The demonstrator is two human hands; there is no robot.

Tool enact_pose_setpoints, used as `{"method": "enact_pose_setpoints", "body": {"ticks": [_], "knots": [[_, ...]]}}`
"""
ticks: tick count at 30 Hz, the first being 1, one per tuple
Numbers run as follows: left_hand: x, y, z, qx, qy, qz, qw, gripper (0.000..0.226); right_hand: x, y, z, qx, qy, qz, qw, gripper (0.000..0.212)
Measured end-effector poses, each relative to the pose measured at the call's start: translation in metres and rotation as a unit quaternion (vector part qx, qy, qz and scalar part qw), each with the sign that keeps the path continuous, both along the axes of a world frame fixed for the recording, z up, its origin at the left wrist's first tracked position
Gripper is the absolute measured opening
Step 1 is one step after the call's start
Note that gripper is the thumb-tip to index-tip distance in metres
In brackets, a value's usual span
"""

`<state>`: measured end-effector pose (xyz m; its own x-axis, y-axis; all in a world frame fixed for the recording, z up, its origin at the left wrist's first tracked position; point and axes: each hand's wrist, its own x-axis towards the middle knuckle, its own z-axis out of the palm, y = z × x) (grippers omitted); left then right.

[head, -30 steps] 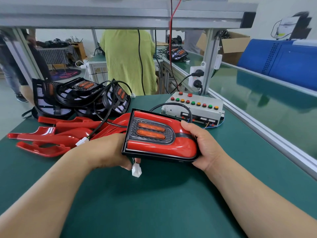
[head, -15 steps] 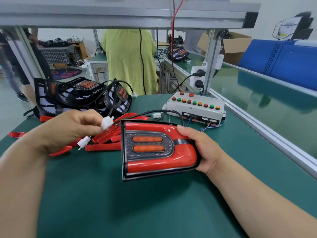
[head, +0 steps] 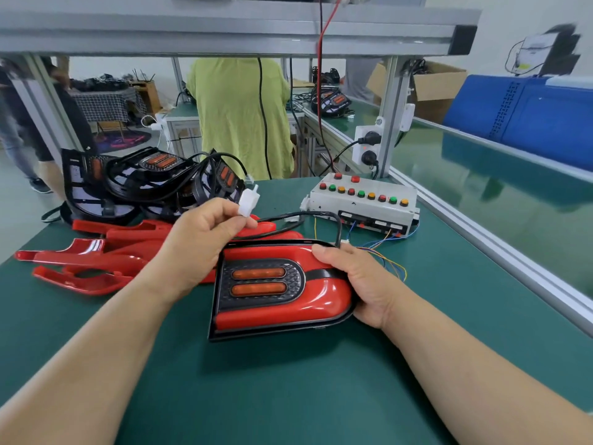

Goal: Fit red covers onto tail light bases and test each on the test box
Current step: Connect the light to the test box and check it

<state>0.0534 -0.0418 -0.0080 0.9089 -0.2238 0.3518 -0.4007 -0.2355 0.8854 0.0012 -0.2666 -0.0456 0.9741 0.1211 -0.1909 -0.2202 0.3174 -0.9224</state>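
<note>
1. The green-matted bench (head: 288, 396) carries everything.
2. Black tail light bases (head: 134, 184) with coiled cables pile at far left, loose glossy red covers (head: 96, 261) just before them.
3. The assembled red-covered tail light (head: 288, 303) is held mid-bench, the right hand (head: 362, 284) curled round its rounded end.
4. The grey button-topped test box (head: 362, 200) stands beyond.
5. The left hand (head: 199, 242) pinches a white plastic connector (head: 248, 199).

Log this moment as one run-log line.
stage: assembled, untested | left hand: pinches white connector, raised | right hand: grips tail light | test box: behind, connector apart from it
</note>
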Motion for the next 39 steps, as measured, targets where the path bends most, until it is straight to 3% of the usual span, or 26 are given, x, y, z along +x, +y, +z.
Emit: {"method": "enact_pose_setpoints", "body": {"ticks": [5,8,11,14,16,18,20,24,27,28,32,36,39], "knots": [[0.000,-0.005,-0.009,0.035,0.019,-0.022,0.999,0.028,-0.001,-0.002,0.002,-0.171,-0.030,-0.029,0.984,0.027],[0.001,-0.006,-0.012,0.045,0.004,-0.021,0.999,0.028,-0.002,-0.006,0.005,-0.389,-0.061,-0.080,0.916,0.045],[0.000,-0.007,-0.014,0.059,-0.006,-0.011,0.998,0.023,-0.006,-0.008,0.012,-0.513,-0.082,-0.089,0.850,0.052],[-0.001,-0.009,-0.015,0.058,-0.016,-0.009,0.998,0.025,-0.006,-0.007,0.017,-0.570,-0.097,-0.094,0.811,0.055],[-0.001,-0.010,-0.015,0.059,-0.019,-0.009,0.998,0.025,-0.002,-0.012,0.021,-0.567,-0.107,-0.133,0.806,0.053],[0.000,-0.009,-0.016,0.060,-0.020,-0.009,0.998,0.024,0.005,-0.021,0.027,-0.551,-0.114,-0.172,0.809,0.038],[0.001,-0.009,-0.016,0.059,-0.019,-0.009,0.998,0.023,0.014,-0.032,0.035,-0.583,-0.116,-0.184,0.783,0.021],[0.003,-0.008,-0.018,0.049,-0.018,-0.014,0.999,0.025,0.043,-0.044,0.050,-0.715,-0.067,-0.088,0.690,0.026],[0.003,-0.008,-0.018,0.050,-0.022,-0.013,0.998,0.025,0.061,-0.042,0.046,-0.761,-0.033,-0.006,0.648,0.018],[0.003,-0.008,-0.018,0.050,-0.023,-0.014,0.998,0.025,0.065,-0.041,0.042,-0.770,-0.030,0.007,0.637,0.025],[0.002,-0.007,-0.019,0.043,-0.035,0.000,0.998,0.022,0.065,-0.039,0.019,-0.777,-0.037,-0.011,0.629,0.034],[0.003,-0.007,-0.018,0.014,-0.053,0.035,0.998,0.017,0.058,-0.047,0.010,-0.723,-0.066,-0.140,0.673,0.029],[0.005,-0.005,-0.017,0.013,-0.089,0.059,0.994,0.025,0.054,-0.052,0.017,-0.644,-0.145,-0.266,0.703,0.019]]}}
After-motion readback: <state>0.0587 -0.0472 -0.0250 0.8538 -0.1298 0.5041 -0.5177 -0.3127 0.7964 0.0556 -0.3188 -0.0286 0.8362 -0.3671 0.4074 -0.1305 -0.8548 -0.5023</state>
